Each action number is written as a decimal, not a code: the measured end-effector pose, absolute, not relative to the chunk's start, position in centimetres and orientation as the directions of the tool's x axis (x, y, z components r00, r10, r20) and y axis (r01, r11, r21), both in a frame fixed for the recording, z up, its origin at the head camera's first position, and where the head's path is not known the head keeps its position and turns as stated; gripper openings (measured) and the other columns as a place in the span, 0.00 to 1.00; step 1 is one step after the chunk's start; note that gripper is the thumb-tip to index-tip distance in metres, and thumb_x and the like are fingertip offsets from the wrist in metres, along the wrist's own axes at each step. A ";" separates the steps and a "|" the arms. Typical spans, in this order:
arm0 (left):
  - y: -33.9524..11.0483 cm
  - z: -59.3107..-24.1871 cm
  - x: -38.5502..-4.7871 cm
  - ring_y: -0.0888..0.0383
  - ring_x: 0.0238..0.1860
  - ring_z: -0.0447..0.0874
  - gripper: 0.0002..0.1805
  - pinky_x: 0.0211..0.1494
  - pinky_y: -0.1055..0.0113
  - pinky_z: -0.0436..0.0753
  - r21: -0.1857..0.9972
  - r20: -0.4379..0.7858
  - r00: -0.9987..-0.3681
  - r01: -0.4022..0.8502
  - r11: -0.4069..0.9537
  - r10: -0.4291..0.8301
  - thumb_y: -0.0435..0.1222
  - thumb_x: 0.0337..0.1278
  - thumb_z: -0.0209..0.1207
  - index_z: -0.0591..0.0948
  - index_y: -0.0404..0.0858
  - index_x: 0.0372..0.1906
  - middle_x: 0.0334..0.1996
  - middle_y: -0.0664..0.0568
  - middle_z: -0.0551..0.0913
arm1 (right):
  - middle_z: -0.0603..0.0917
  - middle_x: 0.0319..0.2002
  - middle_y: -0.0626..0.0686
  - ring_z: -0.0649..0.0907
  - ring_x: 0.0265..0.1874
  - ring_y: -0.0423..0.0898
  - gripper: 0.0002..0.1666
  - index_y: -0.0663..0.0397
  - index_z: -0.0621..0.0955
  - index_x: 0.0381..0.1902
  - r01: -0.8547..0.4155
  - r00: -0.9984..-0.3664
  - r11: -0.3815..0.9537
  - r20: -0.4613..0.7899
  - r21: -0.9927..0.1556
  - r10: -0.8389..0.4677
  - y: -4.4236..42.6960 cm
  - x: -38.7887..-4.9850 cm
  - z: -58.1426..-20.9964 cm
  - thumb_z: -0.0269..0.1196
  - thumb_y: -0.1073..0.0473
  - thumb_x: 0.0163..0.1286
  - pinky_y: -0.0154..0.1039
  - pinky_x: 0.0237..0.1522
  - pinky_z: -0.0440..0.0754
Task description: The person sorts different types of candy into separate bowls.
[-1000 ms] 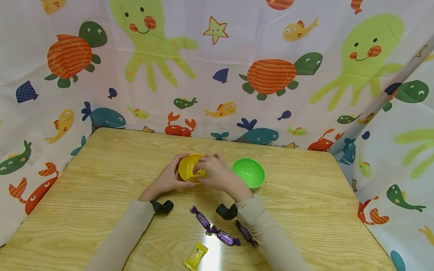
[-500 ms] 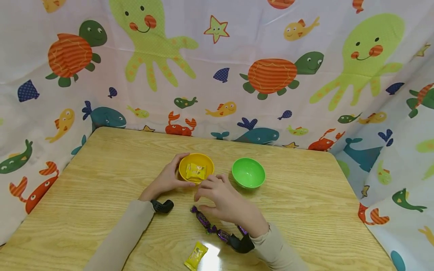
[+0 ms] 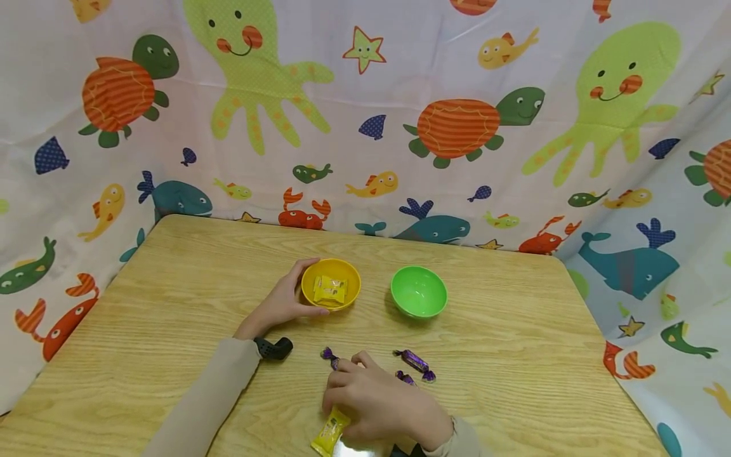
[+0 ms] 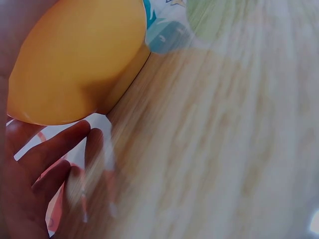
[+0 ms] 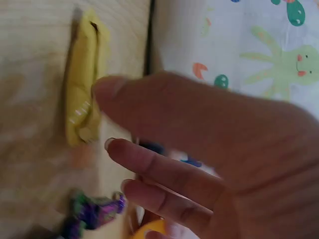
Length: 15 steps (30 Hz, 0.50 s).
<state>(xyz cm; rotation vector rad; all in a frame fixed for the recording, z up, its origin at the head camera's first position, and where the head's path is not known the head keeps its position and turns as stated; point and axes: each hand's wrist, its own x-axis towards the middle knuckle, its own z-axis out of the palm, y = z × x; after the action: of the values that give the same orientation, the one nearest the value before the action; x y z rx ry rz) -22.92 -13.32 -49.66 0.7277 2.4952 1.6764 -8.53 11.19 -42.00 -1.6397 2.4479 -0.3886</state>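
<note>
My left hand [image 3: 281, 298] holds the side of a yellow bowl [image 3: 307, 271], thumb at the front and a finger behind. In the left wrist view, the bowl's orange-yellow wall [image 4: 84, 55] stands above my fingers. Yellow-wrapped candies [image 3: 330, 289] lie inside the bowl. My right hand [image 3: 371, 397] is over the near part of the table, beside a yellow-wrapped candy [image 3: 328, 437]. In the right wrist view, its thumb tip overlaps the edge of that candy [image 5: 82, 82], and the other fingers are spread apart from it. Purple twist-wrapped candies [image 3: 415, 362] lie beyond the right hand, partly hidden by it.
A green bowl [image 3: 419, 292] with nothing in it stands to the right of the yellow one. The wooden table [image 3: 514, 343] ends at a curtain [image 3: 354, 127] printed with sea animals, at the back and sides. Black wrist camera [image 3: 274, 348] sits at the left cuff.
My right hand has left the yellow bowl and come back toward the near yellow candy. The rightmost purple candy has shifted away and turned. My left hand stays at the bowl.
</note>
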 end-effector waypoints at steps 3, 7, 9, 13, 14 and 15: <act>-13.3 -49.7 -22.9 0.52 0.72 0.60 0.59 0.75 0.47 0.56 0.884 0.215 -0.889 0.353 0.307 0.404 0.47 0.38 0.80 0.58 0.42 0.76 0.71 0.51 0.65 | 0.78 0.39 0.32 0.68 0.41 0.34 0.19 0.33 0.83 0.40 -0.884 -0.374 0.361 -0.014 -0.298 -0.927 11.0 -8.4 -42.6 0.74 0.57 0.51 0.36 0.53 0.67; -13.3 -49.7 -22.9 0.53 0.72 0.60 0.59 0.76 0.49 0.56 0.882 0.212 -0.890 0.352 0.312 0.405 0.47 0.38 0.80 0.58 0.43 0.76 0.71 0.52 0.65 | 0.76 0.38 0.31 0.67 0.39 0.34 0.19 0.32 0.82 0.37 -0.891 -0.371 0.364 -0.027 -0.270 -0.928 10.8 -8.4 -43.1 0.74 0.59 0.49 0.35 0.50 0.66; -13.3 -49.7 -22.9 0.53 0.73 0.60 0.59 0.75 0.48 0.56 0.882 0.215 -0.888 0.356 0.311 0.407 0.46 0.38 0.80 0.58 0.44 0.76 0.71 0.51 0.65 | 0.76 0.38 0.31 0.67 0.39 0.34 0.19 0.32 0.82 0.37 -0.891 -0.373 0.368 -0.032 -0.268 -0.927 10.7 -8.4 -43.1 0.75 0.58 0.48 0.34 0.50 0.66; -13.4 -49.7 -22.9 0.53 0.73 0.60 0.58 0.76 0.49 0.56 0.882 0.213 -0.889 0.353 0.311 0.406 0.46 0.39 0.80 0.58 0.46 0.75 0.71 0.52 0.65 | 0.76 0.41 0.31 0.68 0.41 0.33 0.20 0.32 0.82 0.37 -0.888 -0.368 0.360 -0.028 -0.286 -0.929 10.5 -8.2 -43.1 0.74 0.59 0.47 0.34 0.50 0.66; -13.3 -49.7 -22.9 0.53 0.73 0.60 0.58 0.76 0.49 0.56 0.883 0.213 -0.888 0.354 0.309 0.407 0.46 0.39 0.80 0.58 0.46 0.75 0.71 0.52 0.65 | 0.76 0.41 0.31 0.68 0.41 0.33 0.20 0.32 0.82 0.37 -0.888 -0.364 0.355 -0.027 -0.291 -0.931 10.4 -8.2 -43.1 0.74 0.60 0.47 0.34 0.50 0.66; -13.3 -49.7 -22.9 0.54 0.73 0.60 0.58 0.76 0.50 0.55 0.884 0.210 -0.889 0.350 0.310 0.406 0.47 0.39 0.80 0.58 0.47 0.75 0.71 0.52 0.65 | 0.76 0.42 0.31 0.69 0.41 0.33 0.21 0.32 0.81 0.37 -0.888 -0.360 0.351 -0.027 -0.297 -0.933 10.4 -8.1 -43.2 0.73 0.61 0.47 0.34 0.50 0.66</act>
<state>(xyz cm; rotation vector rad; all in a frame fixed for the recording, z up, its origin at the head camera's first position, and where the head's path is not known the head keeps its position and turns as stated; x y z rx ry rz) -22.91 -13.32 -49.65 0.7227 2.5004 1.6648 -8.12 10.38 -43.19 -1.6524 2.4189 -0.3442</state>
